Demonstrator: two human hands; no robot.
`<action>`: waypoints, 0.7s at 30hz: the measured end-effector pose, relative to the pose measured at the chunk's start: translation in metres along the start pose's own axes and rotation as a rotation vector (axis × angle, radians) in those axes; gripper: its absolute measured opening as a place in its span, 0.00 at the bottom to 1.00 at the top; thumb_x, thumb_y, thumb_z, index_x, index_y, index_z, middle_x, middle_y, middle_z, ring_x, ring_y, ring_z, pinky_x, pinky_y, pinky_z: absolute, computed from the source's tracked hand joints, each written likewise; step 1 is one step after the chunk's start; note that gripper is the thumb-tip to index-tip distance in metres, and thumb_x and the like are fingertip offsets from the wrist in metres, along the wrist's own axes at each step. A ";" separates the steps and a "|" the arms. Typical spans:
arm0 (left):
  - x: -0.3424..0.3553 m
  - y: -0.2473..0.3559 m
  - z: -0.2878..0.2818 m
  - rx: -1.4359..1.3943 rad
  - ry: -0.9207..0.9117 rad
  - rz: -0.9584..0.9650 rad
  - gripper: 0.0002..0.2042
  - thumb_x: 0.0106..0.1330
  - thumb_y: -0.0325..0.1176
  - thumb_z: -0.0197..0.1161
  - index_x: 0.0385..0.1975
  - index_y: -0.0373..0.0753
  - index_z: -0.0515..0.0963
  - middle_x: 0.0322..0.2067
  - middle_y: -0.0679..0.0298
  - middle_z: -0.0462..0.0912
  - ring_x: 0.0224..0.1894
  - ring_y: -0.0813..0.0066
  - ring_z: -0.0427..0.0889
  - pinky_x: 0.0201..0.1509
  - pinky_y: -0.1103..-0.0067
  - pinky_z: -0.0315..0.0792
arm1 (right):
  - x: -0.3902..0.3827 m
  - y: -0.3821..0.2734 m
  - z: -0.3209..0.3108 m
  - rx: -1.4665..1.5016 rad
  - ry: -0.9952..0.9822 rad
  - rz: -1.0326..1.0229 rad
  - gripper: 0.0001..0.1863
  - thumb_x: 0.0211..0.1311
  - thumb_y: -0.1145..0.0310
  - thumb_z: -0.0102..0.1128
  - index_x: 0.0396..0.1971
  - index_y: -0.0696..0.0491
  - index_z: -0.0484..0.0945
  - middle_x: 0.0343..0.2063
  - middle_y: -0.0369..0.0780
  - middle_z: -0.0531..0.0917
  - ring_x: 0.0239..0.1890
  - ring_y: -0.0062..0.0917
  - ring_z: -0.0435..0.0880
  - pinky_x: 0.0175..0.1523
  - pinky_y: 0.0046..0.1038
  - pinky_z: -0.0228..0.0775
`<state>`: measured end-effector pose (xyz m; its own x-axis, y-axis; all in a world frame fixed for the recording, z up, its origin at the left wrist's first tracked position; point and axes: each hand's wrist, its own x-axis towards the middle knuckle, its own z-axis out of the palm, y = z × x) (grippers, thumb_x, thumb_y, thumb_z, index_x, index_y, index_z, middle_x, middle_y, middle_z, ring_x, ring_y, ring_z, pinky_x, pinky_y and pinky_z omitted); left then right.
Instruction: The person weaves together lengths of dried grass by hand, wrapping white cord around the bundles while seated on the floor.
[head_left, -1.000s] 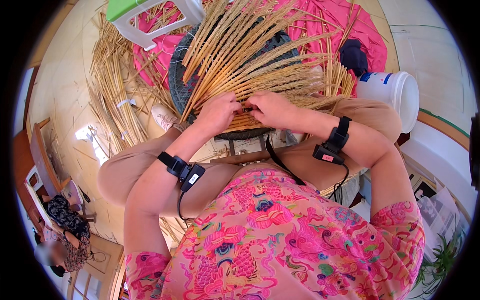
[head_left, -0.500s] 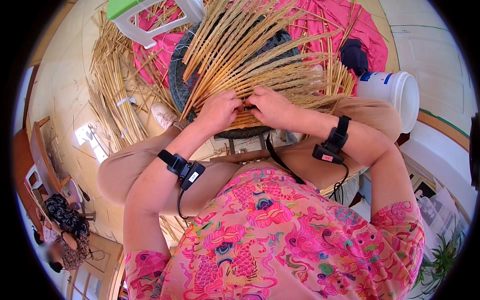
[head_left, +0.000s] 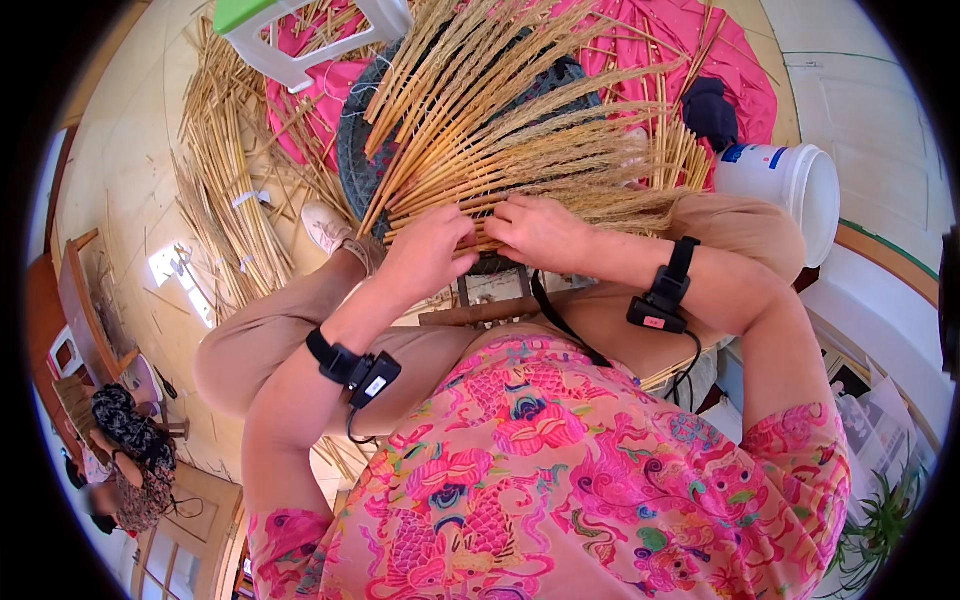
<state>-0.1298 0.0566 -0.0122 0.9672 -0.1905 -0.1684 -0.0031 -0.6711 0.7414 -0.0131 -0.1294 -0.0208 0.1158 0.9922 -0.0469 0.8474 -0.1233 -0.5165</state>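
A fan of broomcorn stalks lies across a dark round base, bare stems toward me and feathery heads spreading away and to the right. At the near edge of the fan, my left hand has its fingers curled in; what they pinch, if anything, is too small to make out. Just to its right, my right hand is closed with its fingertips on the nearest stems. A small gap separates the two hands. Both wrists carry black straps with small boxes.
A white stool with a green top stands at the far left of the base. Loose stalk bundles lie on the floor at left. Pink cloth spreads behind; a white bucket is at right. Another person sits far left.
My left hand has dropped lower and slightly toward me, off the stems it covered. My right hand has shifted a little nearer to me. The fan of stalks looks the same.
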 end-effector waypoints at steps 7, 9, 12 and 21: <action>-0.016 -0.014 0.011 0.095 -0.004 0.033 0.14 0.47 0.27 0.68 0.31 0.39 0.71 0.33 0.60 0.73 0.40 0.58 0.75 0.41 0.68 0.72 | -0.003 -0.003 0.001 -0.112 0.059 -0.166 0.07 0.46 0.70 0.61 0.22 0.54 0.72 0.27 0.39 0.72 0.34 0.32 0.78 0.35 0.31 0.74; -0.015 -0.017 0.011 0.075 -0.003 0.066 0.13 0.48 0.26 0.66 0.33 0.40 0.72 0.33 0.60 0.73 0.40 0.58 0.75 0.41 0.68 0.72 | -0.007 -0.005 0.007 -0.119 0.037 -0.121 0.06 0.47 0.70 0.61 0.22 0.53 0.72 0.27 0.39 0.72 0.33 0.32 0.78 0.33 0.31 0.74; -0.011 -0.018 0.011 0.074 -0.003 0.138 0.13 0.49 0.25 0.64 0.35 0.40 0.73 0.33 0.60 0.74 0.40 0.59 0.76 0.41 0.69 0.72 | -0.014 -0.002 0.020 -0.050 -0.021 -0.026 0.05 0.49 0.71 0.61 0.22 0.54 0.73 0.27 0.40 0.72 0.33 0.34 0.78 0.32 0.33 0.74; 0.000 -0.024 0.015 0.141 -0.031 0.237 0.05 0.52 0.27 0.63 0.27 0.38 0.75 0.29 0.60 0.74 0.37 0.59 0.76 0.38 0.69 0.72 | -0.027 -0.004 0.014 0.244 -0.078 0.109 0.12 0.49 0.73 0.63 0.36 0.52 0.80 0.32 0.43 0.73 0.36 0.40 0.77 0.40 0.37 0.72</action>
<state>-0.1333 0.0621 -0.0402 0.9270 -0.3743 -0.0220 -0.2661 -0.6980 0.6648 -0.0272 -0.1555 -0.0292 0.1514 0.9730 -0.1744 0.6809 -0.2305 -0.6951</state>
